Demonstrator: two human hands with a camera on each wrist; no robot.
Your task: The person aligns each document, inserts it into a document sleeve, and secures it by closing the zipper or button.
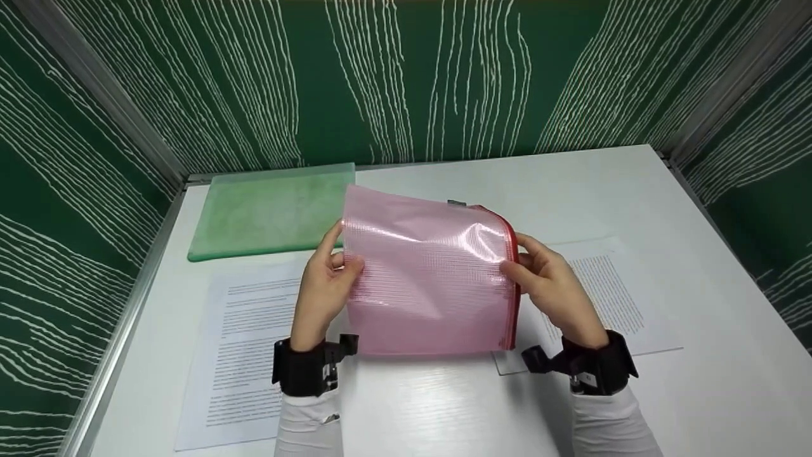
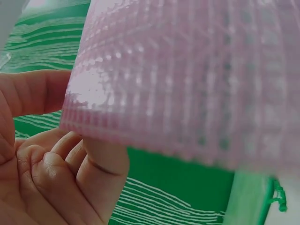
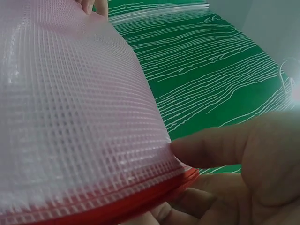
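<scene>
A pink mesh zipper pouch (image 1: 431, 279) is held up above the table, its red zipper edge (image 1: 512, 285) toward the right. My left hand (image 1: 327, 285) pinches its left edge, thumb on the near face and fingers behind. On the opposite side my right hand (image 1: 555, 282) grips the red edge between thumb and fingers. In the left wrist view the left thumb (image 2: 37, 91) lies against the pouch's edge. The right wrist view shows the right thumb (image 3: 211, 147) pressing the mesh beside the red strip. Whether the pouch holds anything cannot be seen.
A green zipper pouch (image 1: 273, 212) lies at the back left of the white table (image 1: 431, 412). Printed sheets (image 1: 247, 355) lie at the left, and another printed sheet (image 1: 609, 292) lies at the right, partly under the right hand. Green walls with white lines enclose the table.
</scene>
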